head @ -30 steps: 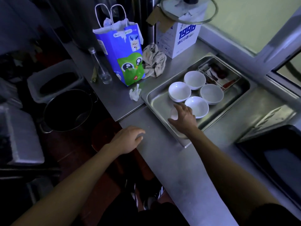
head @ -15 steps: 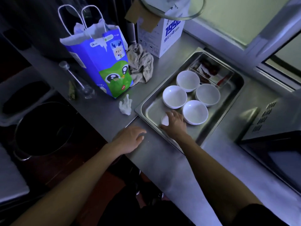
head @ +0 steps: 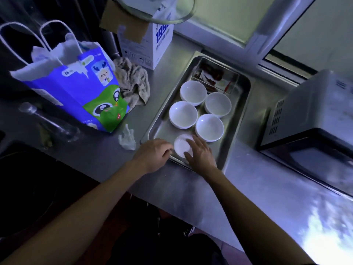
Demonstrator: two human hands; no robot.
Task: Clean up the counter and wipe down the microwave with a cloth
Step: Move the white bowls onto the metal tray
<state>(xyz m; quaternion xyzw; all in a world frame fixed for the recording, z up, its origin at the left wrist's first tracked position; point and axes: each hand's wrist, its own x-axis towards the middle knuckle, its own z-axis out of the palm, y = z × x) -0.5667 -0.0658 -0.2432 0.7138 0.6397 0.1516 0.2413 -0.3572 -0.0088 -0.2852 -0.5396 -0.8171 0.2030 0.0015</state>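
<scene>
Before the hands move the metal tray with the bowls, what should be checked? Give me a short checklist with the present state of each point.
1. Left hand at the near edge of the metal tray: ok; firm grip cannot tell.
2. Right hand holding the tray: not ok, it rests on the small white dish.
3. Four white bowls upright inside the tray: ok.
4. Crumpled tissue clear of the tray: ok, beside it.
5. Cloth ready for wiping: ok, beside the blue bag.
6. Microwave apart from the tray: ok.

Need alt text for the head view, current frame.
Both hands, left hand and right hand, reach a small white dish at the near end of a metal tray holding four white bowls. A blue paper bag, crumpled cloth and microwave flank it.
</scene>
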